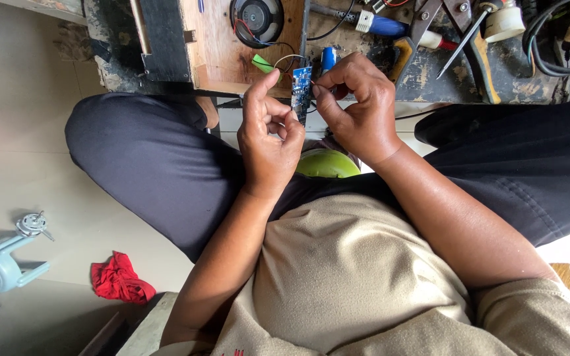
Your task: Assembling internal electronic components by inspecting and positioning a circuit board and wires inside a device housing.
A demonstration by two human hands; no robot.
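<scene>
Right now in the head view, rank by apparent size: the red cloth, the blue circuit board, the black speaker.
1. Red cloth
2. Black speaker, partly cut off by the frame
3. Blue circuit board, partly hidden by the left hand

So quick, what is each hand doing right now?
Left hand: closed, pinching the lower edge of the small blue circuit board.
Right hand: closed, fingertips pinching a thin red wire at the board.
</scene>
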